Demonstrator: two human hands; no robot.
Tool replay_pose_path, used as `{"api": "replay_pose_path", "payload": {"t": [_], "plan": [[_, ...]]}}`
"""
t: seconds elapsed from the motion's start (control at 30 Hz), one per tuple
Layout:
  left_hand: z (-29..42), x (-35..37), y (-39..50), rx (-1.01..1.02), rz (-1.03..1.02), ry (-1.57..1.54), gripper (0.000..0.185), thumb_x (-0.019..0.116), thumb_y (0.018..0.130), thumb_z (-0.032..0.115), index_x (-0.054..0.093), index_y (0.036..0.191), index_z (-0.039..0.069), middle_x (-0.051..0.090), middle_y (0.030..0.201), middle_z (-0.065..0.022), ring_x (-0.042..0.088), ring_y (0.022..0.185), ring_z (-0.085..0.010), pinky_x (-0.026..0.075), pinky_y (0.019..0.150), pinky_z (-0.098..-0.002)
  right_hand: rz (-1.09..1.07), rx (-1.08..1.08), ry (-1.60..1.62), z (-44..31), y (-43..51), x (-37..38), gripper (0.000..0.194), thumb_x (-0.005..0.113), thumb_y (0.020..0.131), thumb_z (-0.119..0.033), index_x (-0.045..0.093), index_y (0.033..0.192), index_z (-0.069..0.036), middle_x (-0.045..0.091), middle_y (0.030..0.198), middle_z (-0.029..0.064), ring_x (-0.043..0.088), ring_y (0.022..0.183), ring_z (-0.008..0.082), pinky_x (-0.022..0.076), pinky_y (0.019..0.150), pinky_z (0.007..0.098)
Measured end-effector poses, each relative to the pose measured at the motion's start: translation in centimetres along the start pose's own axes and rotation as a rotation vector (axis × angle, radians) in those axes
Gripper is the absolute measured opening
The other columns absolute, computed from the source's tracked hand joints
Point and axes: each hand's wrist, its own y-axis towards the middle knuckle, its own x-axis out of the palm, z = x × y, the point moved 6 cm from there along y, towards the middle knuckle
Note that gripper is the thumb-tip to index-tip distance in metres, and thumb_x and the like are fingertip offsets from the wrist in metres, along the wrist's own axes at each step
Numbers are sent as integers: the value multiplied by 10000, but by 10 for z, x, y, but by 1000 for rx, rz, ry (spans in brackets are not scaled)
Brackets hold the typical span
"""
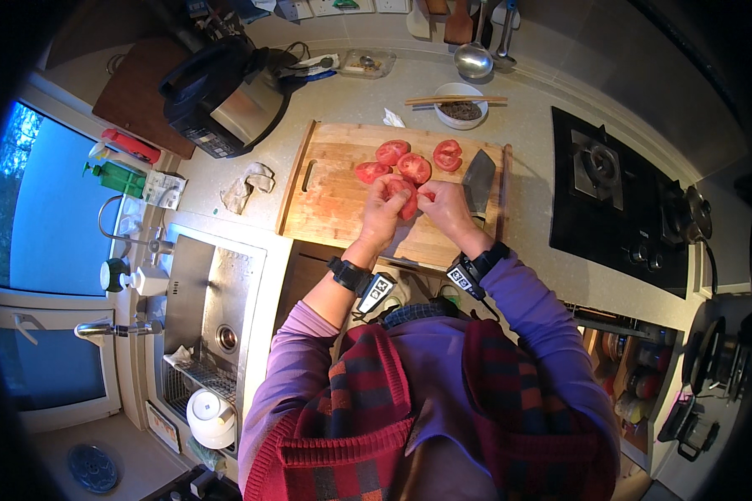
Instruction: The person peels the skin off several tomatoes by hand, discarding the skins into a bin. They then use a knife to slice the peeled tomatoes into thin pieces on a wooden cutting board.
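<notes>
Over a wooden cutting board (332,213), my left hand (383,213) holds a cut piece of tomato (406,201). My right hand (446,206) pinches at the right side of that piece, with a bit of red between its fingertips. Just beyond the hands lie several cut tomato pieces (413,168), cut faces up, and one more piece (447,154) sits apart to their right. A cleaver (479,178) rests on the board's right part, its handle partly hidden by my right forearm.
Behind the board stands a white bowl (461,123) with dark contents and chopsticks (429,100) across it. A gas hob (608,219) is at right. At left are an electric pressure cooker (238,113), a crumpled cloth (238,194) and a steel sink (225,288). An open drawer (626,376) holds jars.
</notes>
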Motion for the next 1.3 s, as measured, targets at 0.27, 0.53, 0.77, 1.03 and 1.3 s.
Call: {"api": "replay_pose_path", "payload": {"t": [0.27,0.53,0.77,1.03,1.3], "plan": [[8,3,-7,-79,-33,-283,244,535,831,44,496,1072,54,560,1000,-71,553,912,-159,476,795,-288,-35,224,347,6,4,-2,124,630,735,-114,657,748,6,617,612,55,566,540,110,436,484,264],[11,-12,-15,-335,-153,-698,339,481,856,176,458,1169,47,489,1223,-178,503,1092,-316,474,861,-422,-189,610,908,48,3,-8,81,552,804,-92,563,749,-33,439,617,-29,338,486,36,250,424,186],[18,-20,-17,-405,-212,-962,402,446,857,195,439,1219,20,392,1346,-218,390,1233,-379,449,902,-491,-77,676,1055,68,4,-12,59,541,798,-92,542,748,-59,437,627,-26,332,475,44,246,417,193],[18,-26,-3,-307,-36,-792,362,472,886,174,446,1209,13,467,1270,-180,449,1172,-330,431,928,-467,-221,580,876,45,3,-6,37,572,775,-58,540,757,-52,532,710,13,458,553,72,334,450,189],[19,-16,6,41,120,-401,251,557,855,33,469,1084,87,547,1021,-73,549,946,-188,487,813,-314,-305,471,804,7,0,29,111,536,829,-27,594,921,-4,536,667,6,454,540,59,363,480,191]]}}
